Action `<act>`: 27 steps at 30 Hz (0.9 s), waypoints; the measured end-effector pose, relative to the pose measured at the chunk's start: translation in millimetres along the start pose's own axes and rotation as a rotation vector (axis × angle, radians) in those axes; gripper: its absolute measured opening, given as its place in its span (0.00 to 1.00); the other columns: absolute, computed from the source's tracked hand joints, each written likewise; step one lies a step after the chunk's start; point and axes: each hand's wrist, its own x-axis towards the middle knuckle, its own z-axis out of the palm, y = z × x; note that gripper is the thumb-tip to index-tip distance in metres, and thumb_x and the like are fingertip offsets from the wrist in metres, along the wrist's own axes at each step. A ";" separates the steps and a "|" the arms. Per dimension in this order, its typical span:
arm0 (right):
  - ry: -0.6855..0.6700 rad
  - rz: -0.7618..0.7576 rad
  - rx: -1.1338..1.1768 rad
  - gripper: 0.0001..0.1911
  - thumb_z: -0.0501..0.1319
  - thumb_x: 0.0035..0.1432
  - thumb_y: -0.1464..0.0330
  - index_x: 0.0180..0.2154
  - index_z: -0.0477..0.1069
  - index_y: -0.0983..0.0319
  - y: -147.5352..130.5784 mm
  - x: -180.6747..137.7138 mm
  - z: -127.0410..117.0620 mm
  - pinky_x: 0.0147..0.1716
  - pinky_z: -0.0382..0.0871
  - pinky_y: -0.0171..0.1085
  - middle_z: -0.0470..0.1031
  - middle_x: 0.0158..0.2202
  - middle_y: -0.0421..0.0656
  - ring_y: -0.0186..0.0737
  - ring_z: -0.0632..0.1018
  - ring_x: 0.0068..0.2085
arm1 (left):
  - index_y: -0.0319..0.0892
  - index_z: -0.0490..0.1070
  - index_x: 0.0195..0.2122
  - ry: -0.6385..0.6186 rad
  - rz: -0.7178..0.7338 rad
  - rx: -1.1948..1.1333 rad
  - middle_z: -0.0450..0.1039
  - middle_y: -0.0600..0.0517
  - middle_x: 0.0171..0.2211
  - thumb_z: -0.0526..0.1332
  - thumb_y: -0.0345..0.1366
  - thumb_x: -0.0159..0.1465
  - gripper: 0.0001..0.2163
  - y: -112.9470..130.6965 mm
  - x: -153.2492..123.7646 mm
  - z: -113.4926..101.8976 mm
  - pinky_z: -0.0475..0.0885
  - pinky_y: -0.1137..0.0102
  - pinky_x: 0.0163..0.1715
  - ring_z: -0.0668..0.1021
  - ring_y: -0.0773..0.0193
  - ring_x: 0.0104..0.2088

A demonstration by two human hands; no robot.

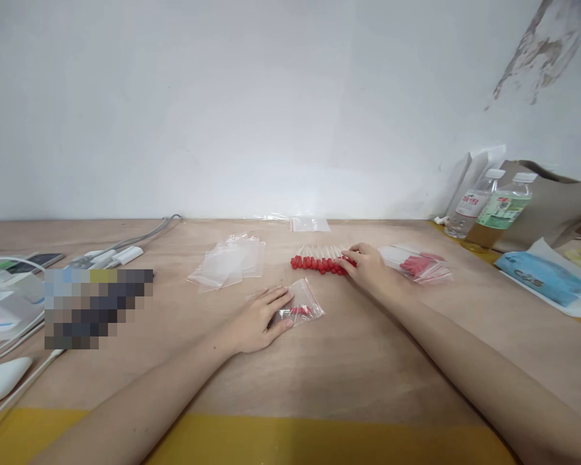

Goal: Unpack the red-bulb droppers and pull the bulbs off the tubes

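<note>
My left hand lies flat with its fingers outstretched on the left part of a small clear zip bag. Inside the bag, several red tips show near the lower edge. Beyond it, a row of thin pale sticks with red tips lies side by side, tips towards me. My right hand is at the row's right end, its thumb and fingers closed around a red-tipped stick, mostly hidden by the fingers.
Flat clear bags overlap on the left, and filled bags with red contents lie right. Another bag rests by the wall. Cables and chargers crowd the left; bottles and a blue tissue pack stand right.
</note>
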 end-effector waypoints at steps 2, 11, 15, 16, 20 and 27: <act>0.017 0.018 -0.049 0.12 0.55 0.54 0.62 0.33 0.74 0.60 -8.2 0.7 -11.7 0.39 0.61 0.43 0.71 0.35 0.48 0.45 0.70 0.39 | 0.45 0.52 0.59 -0.002 -0.003 -0.001 0.50 0.48 0.60 0.47 0.48 0.63 0.24 0.2 -0.1 0.0 0.52 0.59 0.58 0.54 0.58 0.60; -0.354 -0.045 0.502 0.07 0.59 0.50 0.66 0.25 0.74 0.60 -68.9 -27.3 -31.1 0.30 0.60 0.34 0.70 0.22 0.40 0.34 0.69 0.27 | 0.44 0.49 0.59 -0.001 -0.005 -0.019 0.50 0.48 0.60 0.47 0.48 0.63 0.25 1.7 1.4 -0.5 0.52 0.59 0.57 0.54 0.58 0.60; -0.510 -0.079 0.632 0.11 0.58 0.52 0.61 0.33 0.76 0.58 -77.3 -31.8 -23.7 0.28 0.59 0.32 0.72 0.24 0.39 0.33 0.68 0.27 | 0.45 0.47 0.60 -0.004 -0.006 -0.022 0.51 0.49 0.60 0.47 0.48 0.62 0.26 3.2 1.3 -1.0 0.53 0.60 0.57 0.55 0.58 0.59; -0.553 -0.091 0.655 0.12 0.58 0.52 0.60 0.35 0.75 0.58 -77.4 -30.9 -23.1 0.27 0.59 0.32 0.72 0.24 0.39 0.32 0.68 0.27 | 0.45 0.46 0.60 -0.009 -0.008 -0.021 0.51 0.50 0.60 0.47 0.48 0.62 0.27 3.4 1.3 -1.2 0.54 0.60 0.57 0.55 0.58 0.59; -0.689 -0.139 0.694 0.11 0.60 0.50 0.62 0.36 0.75 0.58 -79.8 -29.0 -24.3 0.28 0.59 0.31 0.71 0.25 0.38 0.32 0.68 0.28 | 0.46 0.45 0.61 -0.026 0.002 -0.019 0.50 0.50 0.60 0.47 0.49 0.62 0.27 3.9 2.1 -1.4 0.53 0.60 0.57 0.54 0.58 0.60; -0.463 0.041 0.675 0.06 0.58 0.51 0.68 0.30 0.71 0.62 -79.1 -30.6 -26.6 0.31 0.63 0.34 0.69 0.30 0.42 0.34 0.69 0.31 | 0.46 0.45 0.61 -0.040 0.022 -0.025 0.50 0.50 0.60 0.46 0.48 0.63 0.26 4.3 2.4 -1.6 0.53 0.60 0.57 0.55 0.58 0.59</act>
